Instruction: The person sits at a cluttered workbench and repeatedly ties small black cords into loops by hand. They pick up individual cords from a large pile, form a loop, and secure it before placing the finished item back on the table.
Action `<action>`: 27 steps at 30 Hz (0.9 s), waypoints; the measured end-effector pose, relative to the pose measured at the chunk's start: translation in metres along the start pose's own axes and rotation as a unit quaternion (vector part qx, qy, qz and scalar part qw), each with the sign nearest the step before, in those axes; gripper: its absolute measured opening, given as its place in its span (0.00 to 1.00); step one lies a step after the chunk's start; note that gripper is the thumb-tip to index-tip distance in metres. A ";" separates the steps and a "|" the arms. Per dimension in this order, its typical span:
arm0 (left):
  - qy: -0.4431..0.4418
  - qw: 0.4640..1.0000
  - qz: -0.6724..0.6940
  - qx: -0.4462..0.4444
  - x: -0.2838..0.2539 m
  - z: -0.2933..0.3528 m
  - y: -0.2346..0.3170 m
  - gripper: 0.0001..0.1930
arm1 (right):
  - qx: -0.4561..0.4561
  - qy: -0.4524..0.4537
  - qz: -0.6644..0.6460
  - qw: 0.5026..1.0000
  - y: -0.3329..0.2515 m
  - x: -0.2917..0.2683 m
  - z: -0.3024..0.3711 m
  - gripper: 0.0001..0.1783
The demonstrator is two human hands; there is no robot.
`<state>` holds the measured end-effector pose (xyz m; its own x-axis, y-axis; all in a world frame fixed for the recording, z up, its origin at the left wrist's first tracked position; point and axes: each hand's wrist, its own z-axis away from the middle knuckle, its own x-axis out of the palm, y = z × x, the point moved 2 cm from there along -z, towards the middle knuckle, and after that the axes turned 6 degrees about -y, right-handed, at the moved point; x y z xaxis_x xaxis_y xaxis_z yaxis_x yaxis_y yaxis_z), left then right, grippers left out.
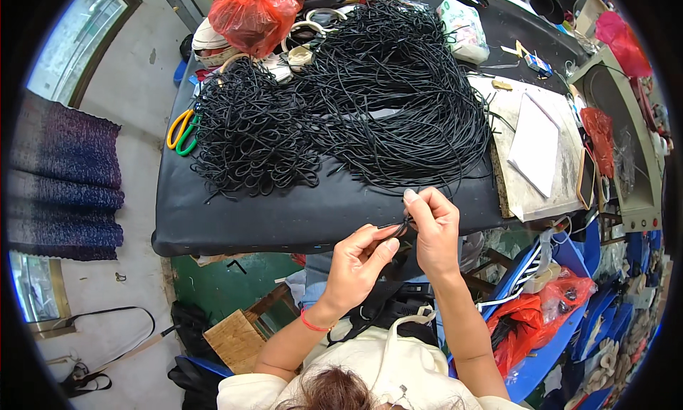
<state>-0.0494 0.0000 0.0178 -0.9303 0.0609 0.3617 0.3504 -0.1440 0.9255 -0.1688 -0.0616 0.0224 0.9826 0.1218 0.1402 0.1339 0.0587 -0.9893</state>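
My left hand [361,262] and my right hand [432,229] meet just off the table's front edge. Both have their fingers closed on one thin black cord [403,227], which bends in a small loop between them. The fingertips hide part of it, so whether it is knotted I cannot tell. Beyond my hands lies a large heap of long black cords [427,125] on the table. To its left is a pile of short looped black cords [252,136].
Scissors with yellow and green handles [186,134] lie at the left of the black table [284,225]. Right of the heap, a white sheet [533,147] rests on a board [501,168]. A red plastic bag [256,19] stands at the back left. A blue container [530,381] holds red bags below right.
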 end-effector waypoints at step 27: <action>0.145 0.984 -0.067 0.076 0.003 -0.016 -0.010 0.07 | -0.034 -0.122 0.170 0.977 -0.007 -0.003 0.021 0.07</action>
<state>-0.0575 -0.0140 0.0080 -0.9533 -0.2183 0.2086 0.2142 -0.0025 0.9768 -0.1753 -0.0414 0.0295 0.9125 0.3565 -0.2006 -0.1794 -0.0920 -0.9795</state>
